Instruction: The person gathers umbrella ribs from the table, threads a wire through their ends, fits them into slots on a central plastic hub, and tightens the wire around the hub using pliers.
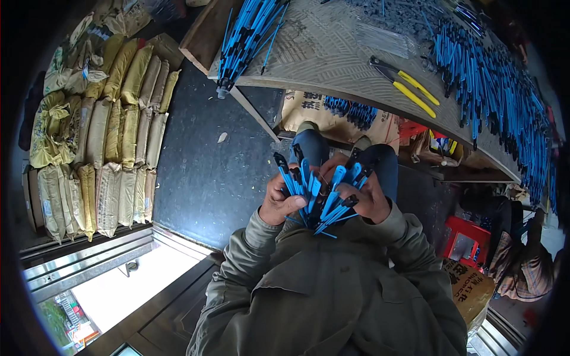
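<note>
In front of my lap, my left hand point(277, 203) is wrapped round one side of a fanned bunch of blue plastic sticks with black ends point(313, 188). My right hand point(373, 198) grips the other side of the bunch, its fingers partly hidden behind the sticks. The sticks point up and outward at different angles, with a few thin ends sticking out low near my jacket. Their exact kind is unclear. Beyond my knees, pliers with yellow handles point(415, 95) lie on the worktable point(320, 53), near its front edge.
Many similar blue sticks point(493, 89) cover the table's right side; another pile point(246, 41) overhangs its left corner. Clear thin strips point(386, 38) lie farther back. Stacked yellowish sacks point(110, 130) stand at left. A red stool point(466, 240) and a brown sack point(469, 285) are at right.
</note>
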`<state>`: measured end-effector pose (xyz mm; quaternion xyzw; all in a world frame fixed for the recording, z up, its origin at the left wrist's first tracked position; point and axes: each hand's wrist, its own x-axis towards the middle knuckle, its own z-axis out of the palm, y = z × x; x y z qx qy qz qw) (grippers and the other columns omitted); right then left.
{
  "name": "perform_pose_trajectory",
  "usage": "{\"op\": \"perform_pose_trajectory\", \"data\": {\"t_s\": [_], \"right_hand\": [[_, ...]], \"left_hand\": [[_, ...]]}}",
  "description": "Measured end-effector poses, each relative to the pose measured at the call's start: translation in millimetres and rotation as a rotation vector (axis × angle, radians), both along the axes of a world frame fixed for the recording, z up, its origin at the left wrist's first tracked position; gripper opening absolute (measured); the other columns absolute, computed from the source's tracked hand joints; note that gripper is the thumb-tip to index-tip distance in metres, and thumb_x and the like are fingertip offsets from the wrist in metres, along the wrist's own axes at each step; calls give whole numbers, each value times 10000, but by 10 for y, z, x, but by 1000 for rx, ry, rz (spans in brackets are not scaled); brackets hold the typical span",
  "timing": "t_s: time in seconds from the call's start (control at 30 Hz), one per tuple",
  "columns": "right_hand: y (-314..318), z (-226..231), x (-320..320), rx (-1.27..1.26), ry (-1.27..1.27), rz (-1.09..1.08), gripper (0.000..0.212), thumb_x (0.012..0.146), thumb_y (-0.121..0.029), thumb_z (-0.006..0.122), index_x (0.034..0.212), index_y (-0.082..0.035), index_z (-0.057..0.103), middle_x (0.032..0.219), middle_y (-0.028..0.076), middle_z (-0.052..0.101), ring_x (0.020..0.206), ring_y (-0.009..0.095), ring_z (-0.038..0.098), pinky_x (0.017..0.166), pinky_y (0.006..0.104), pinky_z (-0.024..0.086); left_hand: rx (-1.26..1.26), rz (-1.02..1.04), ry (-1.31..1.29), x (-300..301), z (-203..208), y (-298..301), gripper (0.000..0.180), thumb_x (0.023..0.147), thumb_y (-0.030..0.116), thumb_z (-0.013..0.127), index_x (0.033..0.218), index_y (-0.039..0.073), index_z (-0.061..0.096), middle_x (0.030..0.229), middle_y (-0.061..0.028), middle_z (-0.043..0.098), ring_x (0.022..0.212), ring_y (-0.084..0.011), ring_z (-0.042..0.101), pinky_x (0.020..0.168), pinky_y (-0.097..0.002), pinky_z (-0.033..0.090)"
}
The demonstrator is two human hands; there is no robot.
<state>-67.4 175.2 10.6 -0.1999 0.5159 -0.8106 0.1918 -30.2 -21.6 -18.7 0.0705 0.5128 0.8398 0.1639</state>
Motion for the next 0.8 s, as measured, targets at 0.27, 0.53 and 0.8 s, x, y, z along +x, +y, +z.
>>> {"op": "perform_pose_trajectory", "data": {"t_s": [0.27, 0.53, 0.8], "right_hand": [[-1, 10, 92, 110, 327, 21, 428, 828, -409, 602, 930, 4, 554, 947, 113, 539, 855, 190, 544, 768, 312, 417], [76, -264, 40, -54, -156, 80, 271, 813, -142, 659, 1005, -8, 522, 908, 73, 593, 897, 173, 555, 769, 292, 433], [57, -180, -8, -116, -76, 35, 237, 829, -139, 608, 993, 12, 527, 952, 79, 579, 851, 153, 550, 741, 283, 428]], "left_hand": [[63, -46, 129, 32, 20, 96, 593, 762, 289, 703, 1181, -7, 407, 961, -93, 548, 800, -176, 598, 741, -315, 491], [182, -131, -95, -16, -219, -43, 674, 782, 490, 621, 1158, -33, 423, 980, -131, 546, 788, -211, 614, 699, -335, 511], [418, -164, -52, 7, -184, 38, 682, 738, 490, 666, 1110, -41, 454, 987, -155, 547, 826, -245, 601, 716, -344, 502]]}}
